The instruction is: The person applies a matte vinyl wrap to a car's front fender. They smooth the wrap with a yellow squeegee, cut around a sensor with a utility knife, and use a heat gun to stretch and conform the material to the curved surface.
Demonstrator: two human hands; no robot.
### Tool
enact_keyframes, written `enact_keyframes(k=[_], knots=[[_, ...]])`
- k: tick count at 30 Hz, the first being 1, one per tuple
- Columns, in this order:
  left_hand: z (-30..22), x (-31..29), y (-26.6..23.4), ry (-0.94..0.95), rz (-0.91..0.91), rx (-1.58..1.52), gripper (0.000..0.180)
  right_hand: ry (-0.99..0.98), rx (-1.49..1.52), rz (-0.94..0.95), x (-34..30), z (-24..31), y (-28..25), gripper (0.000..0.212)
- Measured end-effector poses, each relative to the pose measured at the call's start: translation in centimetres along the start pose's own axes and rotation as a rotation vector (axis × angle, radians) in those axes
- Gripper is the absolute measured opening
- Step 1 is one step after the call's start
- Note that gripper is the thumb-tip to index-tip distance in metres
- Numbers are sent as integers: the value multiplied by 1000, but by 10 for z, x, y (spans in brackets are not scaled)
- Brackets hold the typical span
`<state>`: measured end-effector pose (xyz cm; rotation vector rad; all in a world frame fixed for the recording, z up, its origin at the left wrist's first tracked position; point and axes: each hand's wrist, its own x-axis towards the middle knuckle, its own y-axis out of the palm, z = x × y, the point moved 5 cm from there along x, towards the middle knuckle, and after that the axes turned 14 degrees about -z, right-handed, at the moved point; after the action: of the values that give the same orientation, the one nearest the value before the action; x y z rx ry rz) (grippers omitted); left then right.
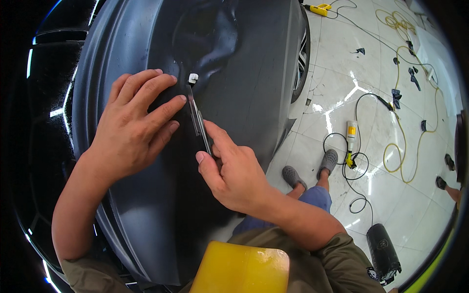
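A dark grey matte film covers the curved car panel under my hands, with wrinkles and a bulge toward its far end. My left hand rests on the film, fingers spread and holding nothing. My right hand grips a slim metal cutter knife, its long narrow end pointing away from me. Right at that far end is a small white block; whether it is fixed to the knife or the panel, I cannot tell. The left fingertips lie just beside the knife.
A yellow squeegee fills the bottom middle, close to my chest. On the tiled floor lie a yellow heat gun, a white and yellow tool, a black cylinder, looped cords and dark film scraps. Another person's foot shows far right.
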<state>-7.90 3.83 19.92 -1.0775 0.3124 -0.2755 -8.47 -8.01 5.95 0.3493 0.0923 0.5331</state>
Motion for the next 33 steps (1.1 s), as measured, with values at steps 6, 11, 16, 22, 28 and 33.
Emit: enact_keyframes(k=[6,11,16,22,28,33], knots=[[-1,-5,2,39,-34,22,47,-113,-70,-61,1,5,2,55],[1,-5,2,51,-48,25,46,-76,-76,-27,4,11,1,54],[2,-6,2,50,-43,19,43,-90,-82,-23,6,17,0,53],[3,-8,4,55,-45,18,42,-78,-56,-10,8,18,0,52],[4,-8,3,58,-43,17,42,-53,-49,11,13,25,-4,50],[4,-9,2,61,-46,21,41,-32,-33,21,12,24,-3,50]])
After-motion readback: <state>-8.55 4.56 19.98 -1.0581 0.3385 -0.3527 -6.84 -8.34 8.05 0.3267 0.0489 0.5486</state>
